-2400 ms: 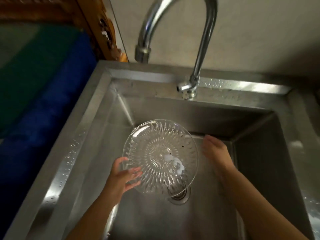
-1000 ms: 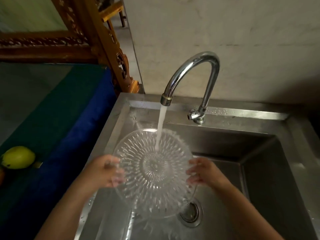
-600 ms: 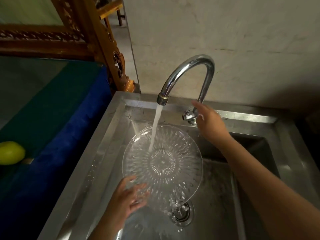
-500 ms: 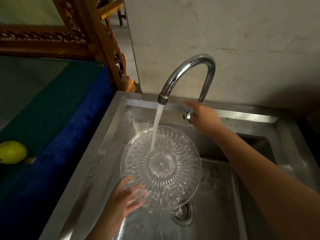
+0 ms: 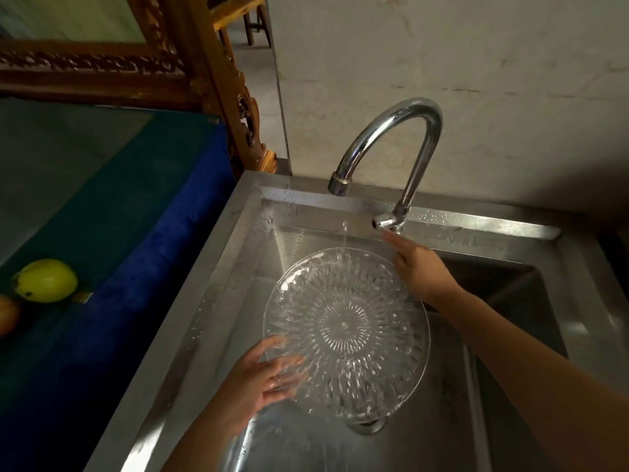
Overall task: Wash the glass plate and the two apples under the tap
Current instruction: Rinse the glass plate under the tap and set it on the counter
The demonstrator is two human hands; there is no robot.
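Note:
A clear cut-glass plate (image 5: pixel 347 332) is held tilted over the steel sink (image 5: pixel 218 284), under the chrome tap (image 5: pixel 391 131). My left hand (image 5: pixel 262 379) holds its lower left rim, thumb on top and fingers seen through the glass. My right hand (image 5: pixel 418 270) hovers just below the tap's lever (image 5: pixel 383 223), fingers stretched out and holding nothing. Only a thin trickle falls from the spout. A green-yellow apple (image 5: pixel 46 281) lies on the blue-and-green cloth at the left. A reddish apple (image 5: pixel 6 318) is cut off by the left edge.
The sink's drain (image 5: pixel 367 425) shows below the plate. A cloth-covered table (image 5: pixel 119 216) stands against the sink's left side. A carved wooden frame (image 5: pixel 218 83) rises behind it, and a pale wall backs the tap.
The full stream of water has stopped to a trickle. My right hand went from the plate's rim to the tap lever and has now come off it. My left hand keeps holding the plate.

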